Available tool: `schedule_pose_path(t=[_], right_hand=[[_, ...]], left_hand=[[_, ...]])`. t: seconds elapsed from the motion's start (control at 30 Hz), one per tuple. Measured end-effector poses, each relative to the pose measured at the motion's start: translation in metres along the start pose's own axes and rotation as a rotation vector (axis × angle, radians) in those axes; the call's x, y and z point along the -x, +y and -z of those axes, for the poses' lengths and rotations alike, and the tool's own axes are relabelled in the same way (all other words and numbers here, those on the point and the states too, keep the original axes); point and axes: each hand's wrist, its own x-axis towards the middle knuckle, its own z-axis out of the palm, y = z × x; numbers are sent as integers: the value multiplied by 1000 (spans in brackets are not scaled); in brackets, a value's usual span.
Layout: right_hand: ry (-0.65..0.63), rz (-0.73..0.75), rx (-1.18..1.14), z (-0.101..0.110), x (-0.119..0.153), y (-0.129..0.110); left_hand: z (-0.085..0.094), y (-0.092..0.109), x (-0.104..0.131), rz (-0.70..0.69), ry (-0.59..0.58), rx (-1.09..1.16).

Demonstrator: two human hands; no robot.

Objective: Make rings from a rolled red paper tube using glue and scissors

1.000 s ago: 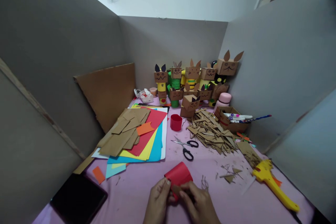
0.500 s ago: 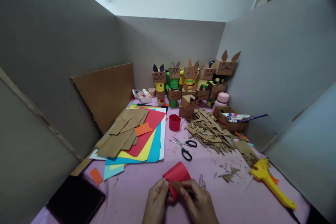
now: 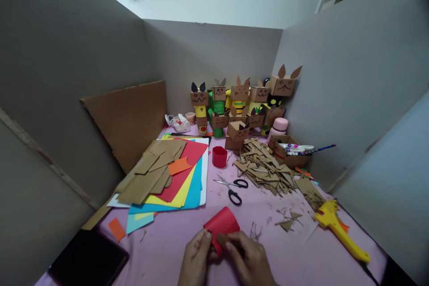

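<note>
A rolled red paper tube (image 3: pixel 224 222) is held low over the front of the table. My left hand (image 3: pixel 197 254) is closed on its left side, thumb on the near end. My right hand (image 3: pixel 250 257) pinches a small brown cardboard piece (image 3: pixel 221 240) against the tube's surface; the fingers partly hide its shape. Beyond the hands lie open scissors (image 3: pixel 231 185) with black handles. A second, shorter red paper ring (image 3: pixel 219 157) stands upright past the scissors.
Coloured paper sheets (image 3: pixel 197 187) topped with cardboard pieces (image 3: pixel 144 185) lie left. Cardboard scraps (image 3: pixel 264 165) are heaped right, near a box of pens (image 3: pixel 284 157). A yellow glue gun (image 3: pixel 342 232) rests at right, a black tablet-like slab (image 3: pixel 89 259) at left. Cardboard animal figures (image 3: pixel 239 94) stand behind.
The camera view has shifted slightly, so the whole scene sits a little further left. Both hands keep their hold on the tube and the cardboard piece, nearly unmoved.
</note>
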Motion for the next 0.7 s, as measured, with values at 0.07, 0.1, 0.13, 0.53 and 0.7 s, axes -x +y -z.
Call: schedule_pose_path(t=[0.07,0.1,0.13,0.53,0.7], right_hand=[[-42,30,70,0,-3,1],[-36,2,98,4,-6,2],[-11,-50,116,9,-9,3],[-7,57,55,-2,-1,-2],[21,-151,107,16,-12,7]], left_hand=[[0,0,0,11,-9,6],[0,-1,-1,11,1,4],[0,-1,-1,9,19,-2],[-1,0,0,-12,22,-37],[-7,7,3,3,108,-20]])
